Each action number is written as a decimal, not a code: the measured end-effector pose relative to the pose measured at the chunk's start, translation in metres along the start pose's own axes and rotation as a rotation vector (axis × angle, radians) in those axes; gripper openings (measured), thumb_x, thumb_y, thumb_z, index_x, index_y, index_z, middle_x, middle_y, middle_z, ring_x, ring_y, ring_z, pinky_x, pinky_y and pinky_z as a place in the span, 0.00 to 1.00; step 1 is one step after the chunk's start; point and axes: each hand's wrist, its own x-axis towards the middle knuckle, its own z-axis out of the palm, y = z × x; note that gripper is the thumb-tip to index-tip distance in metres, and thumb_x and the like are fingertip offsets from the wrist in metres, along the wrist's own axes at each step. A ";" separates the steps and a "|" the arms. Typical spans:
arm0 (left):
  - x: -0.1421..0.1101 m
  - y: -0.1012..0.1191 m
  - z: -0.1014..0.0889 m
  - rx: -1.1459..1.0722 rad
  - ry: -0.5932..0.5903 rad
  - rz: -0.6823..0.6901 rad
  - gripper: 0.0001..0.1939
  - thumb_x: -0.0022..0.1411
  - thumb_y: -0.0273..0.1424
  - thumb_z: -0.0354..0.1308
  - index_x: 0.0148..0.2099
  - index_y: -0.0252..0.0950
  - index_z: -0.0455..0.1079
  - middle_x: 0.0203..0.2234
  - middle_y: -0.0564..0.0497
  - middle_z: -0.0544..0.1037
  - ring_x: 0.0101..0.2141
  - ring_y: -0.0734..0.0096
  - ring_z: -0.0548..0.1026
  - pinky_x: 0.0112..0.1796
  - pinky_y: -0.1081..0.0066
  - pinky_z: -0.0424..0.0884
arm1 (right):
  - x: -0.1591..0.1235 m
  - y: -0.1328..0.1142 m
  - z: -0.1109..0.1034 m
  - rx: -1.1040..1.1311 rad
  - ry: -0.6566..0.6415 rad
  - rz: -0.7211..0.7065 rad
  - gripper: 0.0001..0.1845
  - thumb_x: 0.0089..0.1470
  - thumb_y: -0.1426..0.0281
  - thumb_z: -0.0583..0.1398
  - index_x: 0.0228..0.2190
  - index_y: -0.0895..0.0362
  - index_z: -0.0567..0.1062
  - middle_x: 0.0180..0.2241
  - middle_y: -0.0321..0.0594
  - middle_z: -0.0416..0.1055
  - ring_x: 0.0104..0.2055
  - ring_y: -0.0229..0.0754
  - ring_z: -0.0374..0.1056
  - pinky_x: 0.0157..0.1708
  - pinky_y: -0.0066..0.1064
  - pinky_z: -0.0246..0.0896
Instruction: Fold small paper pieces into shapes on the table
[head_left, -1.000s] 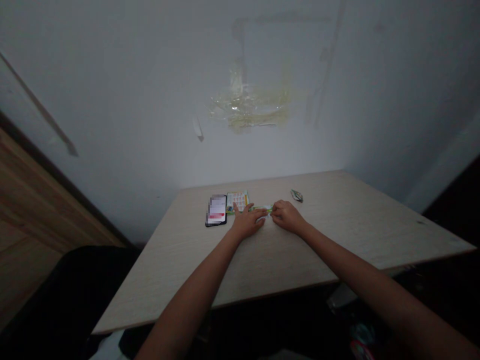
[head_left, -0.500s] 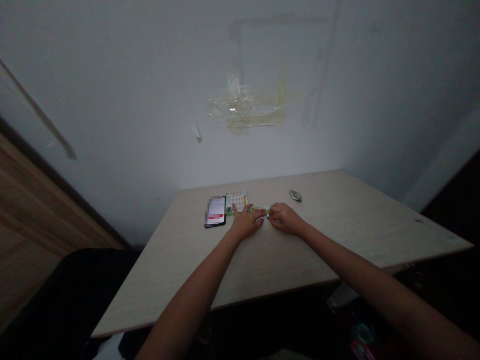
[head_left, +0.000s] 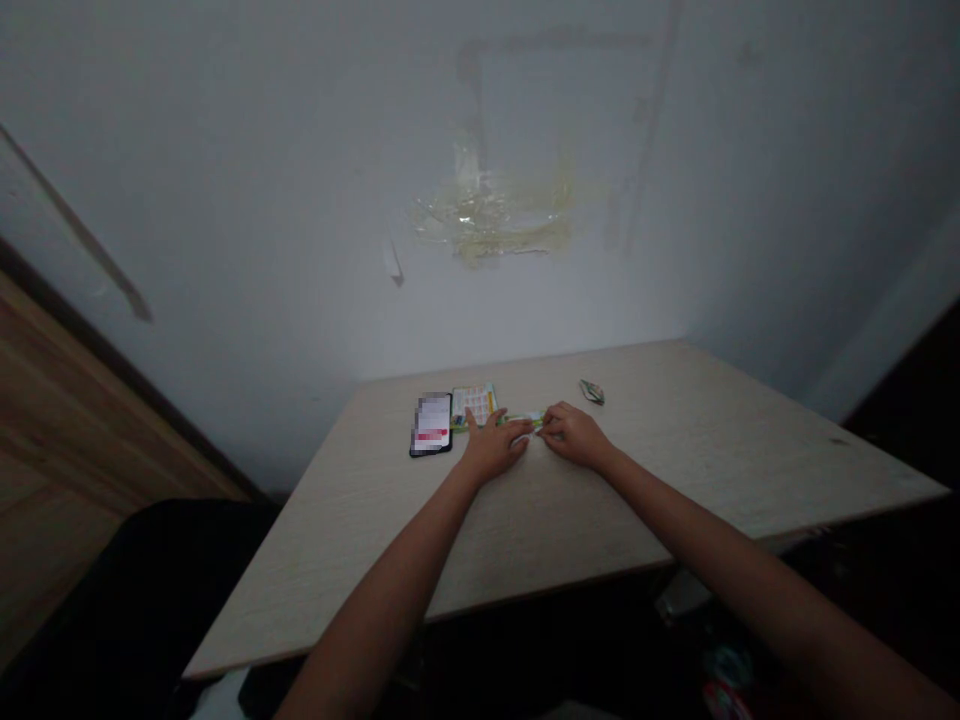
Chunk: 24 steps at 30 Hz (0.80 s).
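My left hand point(head_left: 491, 449) lies with spread fingers on the table, its fingertips resting over a printed card or leaflet point(head_left: 475, 398) and the near end of a green and white paper point(head_left: 532, 416). Opposite it, my right hand point(head_left: 576, 436) has its fingers closed in a pinch on the right end of that green and white paper. The paper's lower part is partly covered by both hands. Whether the paper and the leaflet are one piece, I cannot tell. Just left of the leaflet is a phone point(head_left: 432, 425) with a lit screen.
A small folded, patterned piece point(head_left: 592, 391) lies beyond my right hand. The pale wooden table point(head_left: 360, 540) meets a white wall point(head_left: 300, 200) with old tape on it. A dark chair-like shape point(head_left: 172, 560) stands at the left.
My right hand has shifted very slightly, still pinching the paper. My left hand stays in place.
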 end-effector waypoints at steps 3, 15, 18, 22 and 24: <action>0.000 0.000 -0.001 -0.039 -0.004 0.011 0.20 0.71 0.43 0.44 0.62 0.61 0.63 0.62 0.61 0.69 0.66 0.53 0.55 0.55 0.24 0.21 | 0.001 -0.001 -0.002 -0.055 -0.002 0.109 0.08 0.57 0.70 0.62 0.35 0.55 0.83 0.37 0.44 0.73 0.44 0.45 0.66 0.44 0.34 0.61; 0.000 0.000 -0.002 -0.034 -0.012 0.004 0.20 0.71 0.42 0.45 0.63 0.61 0.63 0.62 0.60 0.68 0.67 0.51 0.53 0.55 0.24 0.19 | 0.006 -0.010 -0.010 -0.257 -0.061 0.289 0.13 0.60 0.68 0.58 0.35 0.56 0.83 0.39 0.48 0.73 0.46 0.49 0.65 0.44 0.35 0.58; 0.000 0.000 -0.002 -0.029 -0.013 0.003 0.20 0.71 0.42 0.45 0.62 0.61 0.63 0.62 0.61 0.68 0.67 0.51 0.53 0.55 0.24 0.20 | 0.007 -0.010 -0.009 -0.293 -0.072 0.315 0.15 0.61 0.67 0.56 0.36 0.56 0.83 0.39 0.49 0.73 0.46 0.49 0.64 0.43 0.36 0.58; 0.000 0.001 -0.002 -0.036 0.002 0.016 0.20 0.71 0.41 0.45 0.62 0.60 0.63 0.62 0.60 0.69 0.67 0.52 0.54 0.54 0.24 0.19 | 0.007 -0.010 -0.009 -0.316 -0.072 0.343 0.16 0.62 0.67 0.55 0.38 0.56 0.83 0.40 0.49 0.72 0.47 0.50 0.64 0.42 0.36 0.59; 0.000 0.001 -0.002 -0.044 0.008 0.019 0.19 0.71 0.41 0.46 0.62 0.59 0.64 0.62 0.59 0.69 0.66 0.53 0.54 0.55 0.25 0.18 | 0.007 -0.010 -0.009 -0.326 -0.073 0.366 0.16 0.62 0.66 0.55 0.38 0.56 0.83 0.40 0.49 0.72 0.47 0.49 0.64 0.42 0.35 0.59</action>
